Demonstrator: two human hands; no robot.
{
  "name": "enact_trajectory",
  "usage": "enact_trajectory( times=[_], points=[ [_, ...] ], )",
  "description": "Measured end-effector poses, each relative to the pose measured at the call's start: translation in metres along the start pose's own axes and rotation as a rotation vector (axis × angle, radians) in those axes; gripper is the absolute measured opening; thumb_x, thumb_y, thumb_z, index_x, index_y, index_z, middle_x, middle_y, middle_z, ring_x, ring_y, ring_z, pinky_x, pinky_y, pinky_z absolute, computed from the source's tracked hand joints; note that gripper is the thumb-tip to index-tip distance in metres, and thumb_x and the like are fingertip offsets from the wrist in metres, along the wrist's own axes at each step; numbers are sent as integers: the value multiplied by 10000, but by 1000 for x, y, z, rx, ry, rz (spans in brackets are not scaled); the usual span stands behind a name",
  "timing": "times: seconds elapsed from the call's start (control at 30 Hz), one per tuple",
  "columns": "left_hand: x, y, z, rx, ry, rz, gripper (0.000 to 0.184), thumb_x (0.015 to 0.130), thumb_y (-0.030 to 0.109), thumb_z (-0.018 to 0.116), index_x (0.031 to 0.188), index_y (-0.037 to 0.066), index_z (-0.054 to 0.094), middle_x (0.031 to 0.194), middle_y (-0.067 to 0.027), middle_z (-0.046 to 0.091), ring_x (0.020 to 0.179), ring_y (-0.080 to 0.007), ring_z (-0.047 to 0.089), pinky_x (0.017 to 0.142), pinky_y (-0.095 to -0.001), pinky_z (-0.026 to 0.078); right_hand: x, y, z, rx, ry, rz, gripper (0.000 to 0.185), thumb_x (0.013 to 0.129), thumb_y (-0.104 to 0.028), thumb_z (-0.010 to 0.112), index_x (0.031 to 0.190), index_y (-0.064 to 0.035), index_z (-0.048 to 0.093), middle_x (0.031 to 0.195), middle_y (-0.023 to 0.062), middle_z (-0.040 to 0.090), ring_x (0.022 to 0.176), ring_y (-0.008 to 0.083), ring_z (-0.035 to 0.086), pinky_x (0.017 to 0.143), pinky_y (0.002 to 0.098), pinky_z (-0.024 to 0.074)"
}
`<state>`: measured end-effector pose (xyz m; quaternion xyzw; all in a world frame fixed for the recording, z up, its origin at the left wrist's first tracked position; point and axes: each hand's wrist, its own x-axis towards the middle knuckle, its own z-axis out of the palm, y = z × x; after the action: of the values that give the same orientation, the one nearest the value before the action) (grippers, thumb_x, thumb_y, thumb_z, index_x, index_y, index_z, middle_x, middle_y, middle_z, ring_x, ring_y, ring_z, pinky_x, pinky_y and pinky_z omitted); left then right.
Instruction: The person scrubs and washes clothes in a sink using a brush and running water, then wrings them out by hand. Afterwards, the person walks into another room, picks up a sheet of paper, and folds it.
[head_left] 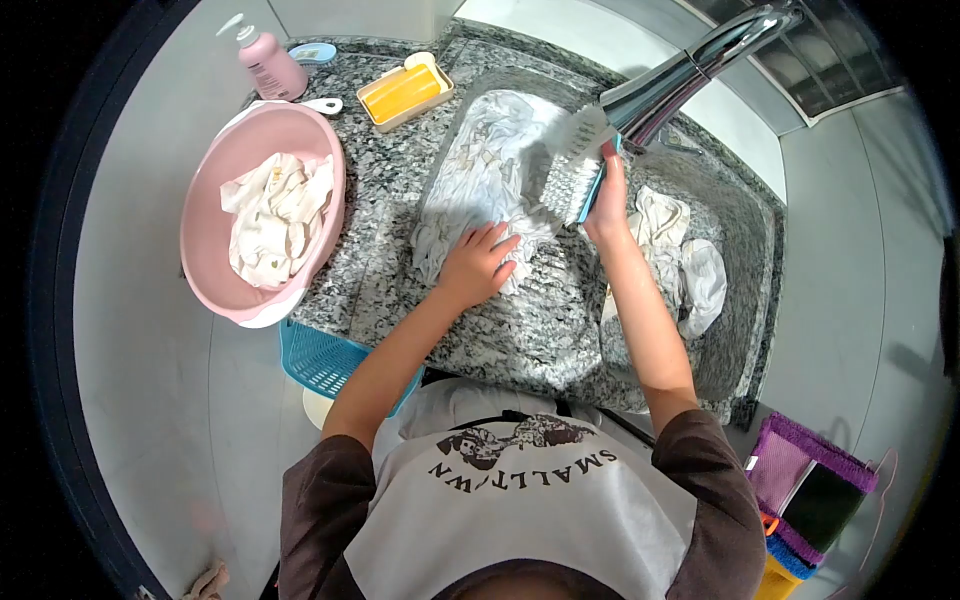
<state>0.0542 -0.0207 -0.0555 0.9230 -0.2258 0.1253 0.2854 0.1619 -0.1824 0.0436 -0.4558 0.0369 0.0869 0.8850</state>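
Pink tub [207,225], stained white cloth [275,215] inside. Pink pump bottle [272,70] behind it, label print too small to read. Yellow bar [402,95] in a dish. Left hand [477,266] lies fingers spread, gripping nothing, on wet pale cloth [480,160] in the shallow sink recess. Shirt [520,510] reads "SMALLTOWN". Right hand [608,200] grasps a blue-backed brush [575,183] just above that cloth's right side, by the chrome faucet [660,95]. More white cloths [704,285] sit in the right basin [735,335].

A pink pump bottle [276,72] stands on the table [382,165]; a blue basket [315,355] sits below its near edge, a purple-fringed pad [785,468] at lower right.
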Motion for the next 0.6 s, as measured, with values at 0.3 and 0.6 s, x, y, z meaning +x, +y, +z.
enact_trajectory(
  times=[0.3,0.6],
  points=[
    [0,-1,2,2,-51,-40,367,806,258,537,1143,113,518,1215,-133,461,1126,-309,427,931,-437,329,-43,6,-2,-25,82,132,425,868,-369,451,1124,-31,488,1015,56,580,907,160,562,810,294,437],
    [0,-1,1,13,-72,-58,381,810,257,528,1159,107,502,1222,-135,451,1125,-310,424,928,-439,329,-39,10,2,-54,25,156,422,890,-354,404,1154,-30,464,1065,64,558,956,164,548,843,296,425]
  ],
)
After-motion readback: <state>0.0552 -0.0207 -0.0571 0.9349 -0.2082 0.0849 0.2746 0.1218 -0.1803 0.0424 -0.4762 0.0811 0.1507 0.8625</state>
